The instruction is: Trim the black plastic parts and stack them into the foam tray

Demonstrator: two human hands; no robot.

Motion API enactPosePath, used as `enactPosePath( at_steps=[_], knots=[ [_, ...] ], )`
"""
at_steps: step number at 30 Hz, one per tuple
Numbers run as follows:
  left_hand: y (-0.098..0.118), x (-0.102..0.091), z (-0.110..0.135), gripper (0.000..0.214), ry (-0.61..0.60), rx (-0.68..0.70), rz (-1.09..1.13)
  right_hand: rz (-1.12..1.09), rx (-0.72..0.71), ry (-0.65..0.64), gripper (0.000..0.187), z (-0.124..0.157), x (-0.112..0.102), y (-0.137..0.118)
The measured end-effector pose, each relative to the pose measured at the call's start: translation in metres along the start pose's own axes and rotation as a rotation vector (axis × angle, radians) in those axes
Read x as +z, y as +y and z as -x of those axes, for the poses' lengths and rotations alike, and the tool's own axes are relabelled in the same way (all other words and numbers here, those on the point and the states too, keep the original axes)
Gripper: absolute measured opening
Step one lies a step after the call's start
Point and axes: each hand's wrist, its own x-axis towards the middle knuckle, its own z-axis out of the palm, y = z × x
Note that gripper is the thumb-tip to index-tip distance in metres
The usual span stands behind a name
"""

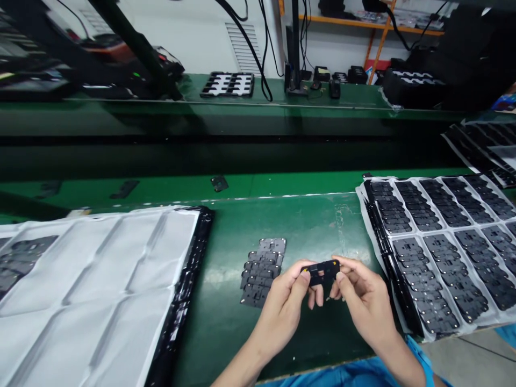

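Note:
Between my two hands is a small flat black plate [321, 273] with cut-outs and small yellow marks at its ends. My left hand [284, 301] pinches its left end between thumb and fingers. At the opposite end, my right hand [365, 298] grips it the same way. Left of the held plate, a pile of similar dark plates [262, 271] lies overlapped on the green table [229, 226]. A tray [415, 234] at the right carries rows of such plates in white-lined compartments.
On the left stands a black-edged tray with a white liner [116, 258], some dark plates in its far-left compartment. A loose dark part [219, 183] lies near the dark gap behind the table. Farther back, a shelf holds a small tray [228, 84] and a black stand [295, 59].

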Motion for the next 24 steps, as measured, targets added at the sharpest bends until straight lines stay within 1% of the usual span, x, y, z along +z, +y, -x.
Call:
enactPosePath(
  at_steps=[5,12,17,20,24],
  knots=[
    [-0.003,-0.001,0.003,0.041,0.008,0.022,-0.004,0.035,-0.043,-0.010,0.020,0.004,-0.001,0.000],
    [-0.004,-0.002,0.008,0.038,-0.029,0.059,0.037,0.020,-0.037,-0.018,0.020,0.006,0.001,0.001],
    [-0.004,-0.004,0.011,0.040,-0.033,0.038,0.023,0.021,-0.040,-0.026,0.021,0.006,0.002,0.001],
    [-0.006,-0.007,0.012,0.041,0.006,0.004,0.011,0.049,-0.065,-0.033,0.023,0.008,0.004,0.003],
    [-0.007,-0.008,0.014,0.045,0.101,-0.066,0.020,0.117,-0.152,-0.039,0.030,0.012,0.009,0.005]
  ],
)
